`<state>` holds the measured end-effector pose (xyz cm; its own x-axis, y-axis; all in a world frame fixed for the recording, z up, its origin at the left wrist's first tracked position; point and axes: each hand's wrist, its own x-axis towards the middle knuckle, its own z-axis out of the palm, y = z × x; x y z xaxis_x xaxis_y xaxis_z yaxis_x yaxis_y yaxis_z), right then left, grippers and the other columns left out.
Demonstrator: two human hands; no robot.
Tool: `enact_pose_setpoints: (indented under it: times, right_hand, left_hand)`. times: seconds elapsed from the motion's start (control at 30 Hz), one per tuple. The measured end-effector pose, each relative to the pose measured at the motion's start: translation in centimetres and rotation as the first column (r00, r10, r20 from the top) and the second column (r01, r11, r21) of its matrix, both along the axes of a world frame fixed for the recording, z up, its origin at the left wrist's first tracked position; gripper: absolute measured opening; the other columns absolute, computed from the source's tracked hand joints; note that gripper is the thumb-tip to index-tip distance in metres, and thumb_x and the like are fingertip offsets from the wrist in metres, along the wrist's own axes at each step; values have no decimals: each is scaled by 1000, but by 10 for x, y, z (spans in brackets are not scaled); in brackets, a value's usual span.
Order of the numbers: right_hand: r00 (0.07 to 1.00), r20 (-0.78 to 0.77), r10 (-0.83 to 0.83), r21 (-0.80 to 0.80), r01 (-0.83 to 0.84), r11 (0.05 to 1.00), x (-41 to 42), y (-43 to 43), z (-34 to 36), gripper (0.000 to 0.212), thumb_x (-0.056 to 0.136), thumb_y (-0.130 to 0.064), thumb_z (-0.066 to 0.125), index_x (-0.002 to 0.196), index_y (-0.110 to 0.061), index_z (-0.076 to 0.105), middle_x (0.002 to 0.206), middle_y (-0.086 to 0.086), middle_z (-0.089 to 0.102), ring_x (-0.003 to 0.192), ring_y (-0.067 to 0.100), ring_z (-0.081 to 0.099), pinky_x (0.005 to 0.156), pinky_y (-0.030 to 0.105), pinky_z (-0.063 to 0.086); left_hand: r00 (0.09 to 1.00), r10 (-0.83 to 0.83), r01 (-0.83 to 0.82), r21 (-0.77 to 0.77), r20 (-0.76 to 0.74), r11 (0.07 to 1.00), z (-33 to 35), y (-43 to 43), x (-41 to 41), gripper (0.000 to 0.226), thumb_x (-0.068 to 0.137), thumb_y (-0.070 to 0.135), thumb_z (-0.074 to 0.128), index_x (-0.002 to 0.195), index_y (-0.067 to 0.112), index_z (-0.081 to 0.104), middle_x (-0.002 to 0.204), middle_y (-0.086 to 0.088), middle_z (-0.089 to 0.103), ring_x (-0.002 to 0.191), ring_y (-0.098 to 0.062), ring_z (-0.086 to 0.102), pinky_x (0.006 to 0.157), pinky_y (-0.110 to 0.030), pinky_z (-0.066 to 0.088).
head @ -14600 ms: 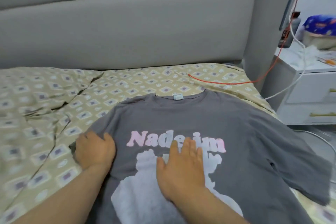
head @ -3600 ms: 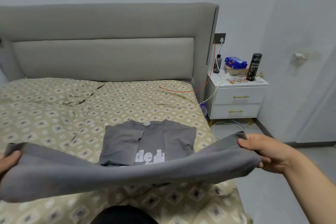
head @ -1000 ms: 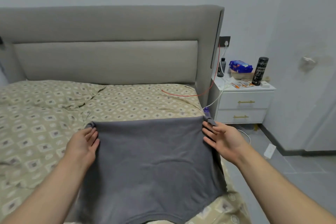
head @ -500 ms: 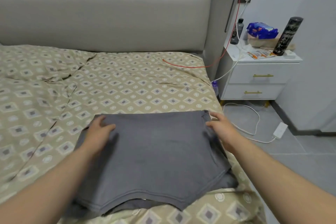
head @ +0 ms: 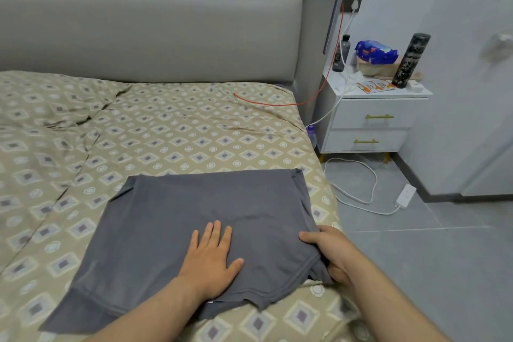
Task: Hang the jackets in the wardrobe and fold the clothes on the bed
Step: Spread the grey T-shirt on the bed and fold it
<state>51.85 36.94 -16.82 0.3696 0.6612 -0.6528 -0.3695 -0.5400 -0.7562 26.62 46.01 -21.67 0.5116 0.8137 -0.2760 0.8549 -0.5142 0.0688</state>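
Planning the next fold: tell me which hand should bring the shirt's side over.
Right, probably. The right hand grips the right edge of the grey T-shirt, thumb on top, while the left hand lies flat on its middle, well placed to pin it.

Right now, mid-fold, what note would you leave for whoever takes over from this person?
Left hand: flat, fingers straight, pressing on the grey T-shirt.
Right hand: grips the shirt's right edge, thumb on top.
The shirt lies plain side up on the bed, close to its right edge.
Done: partly folded; stacked layers show at the near hem.
Left: finish this fold and square the uneven near hem. No jackets or wardrobe are in view.
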Motion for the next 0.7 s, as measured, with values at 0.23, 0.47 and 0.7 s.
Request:
enact_pose_setpoints:
  times: [0.23, 0.47, 0.7]
  right_hand:
    - [912, 410, 25, 140, -90, 986, -2, 3, 7, 25, 77, 0, 67, 93, -19, 71, 91, 1, 76, 88, 23, 72, 84, 43, 58]
    - [920, 128, 371, 81, -383, 920, 18, -2, 7, 28, 86, -4, 64, 112, -13, 70, 104, 9, 76, 97, 28, 73, 89, 44, 56]
    - [983, 6, 186, 5, -186, 983, 32, -6, 7, 23, 94, -12, 62, 113, 1, 66, 99, 16, 75, 92, 32, 73, 83, 39, 58]
  left_hand:
    - [998, 50, -42, -142, 49, 989, 6, -45, 64, 93, 88, 64, 30, 156, 12, -6, 163, -15, -15, 150, -29, -17, 120, -46, -12]
    - [957, -63, 111, -157, 283, 981, -2, -55, 66, 82, 88, 67, 27, 157, 29, 4, 163, 2, -16, 148, -12, -19, 116, -26, -17]
    - [739, 282, -256, -133, 612, 958, 33, -11, 27, 48, 92, 46, 55, 129, 16, 60, 135, -5, 59, 128, -23, 51, 111, -35, 35]
